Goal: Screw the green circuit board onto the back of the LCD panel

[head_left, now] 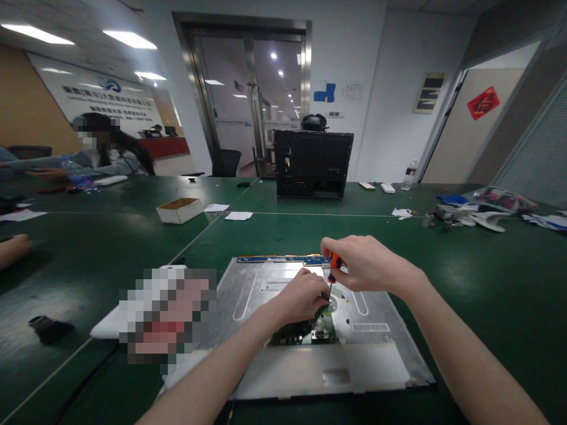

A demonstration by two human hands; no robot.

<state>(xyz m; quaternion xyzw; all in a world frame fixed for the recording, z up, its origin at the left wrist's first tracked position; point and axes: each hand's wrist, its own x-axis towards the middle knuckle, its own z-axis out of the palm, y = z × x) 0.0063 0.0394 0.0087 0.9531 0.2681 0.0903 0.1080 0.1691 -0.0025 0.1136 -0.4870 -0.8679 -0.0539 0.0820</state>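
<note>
A silver metal monitor back panel (pixel 266 289) lies flat on the green table (pixel 465 283) in front of me. On it sits a green circuit board (pixel 325 323). My right hand (pixel 367 262) is closed around an orange-handled screwdriver (pixel 335 262), held upright with its tip down at the board. My left hand (pixel 301 298) rests on the board beside the screwdriver's tip, fingers curled and pinched there; what they hold, if anything, is hidden.
A black computer case (pixel 312 162) stands at the table's far side. A small cardboard box (pixel 179 209) lies left of centre. Loose parts and bags (pixel 478 209) fill the right. A water bottle (pixel 410 174) stands behind. A person (pixel 104 150) sits far left; another hand (pixel 13 248) rests at the left edge.
</note>
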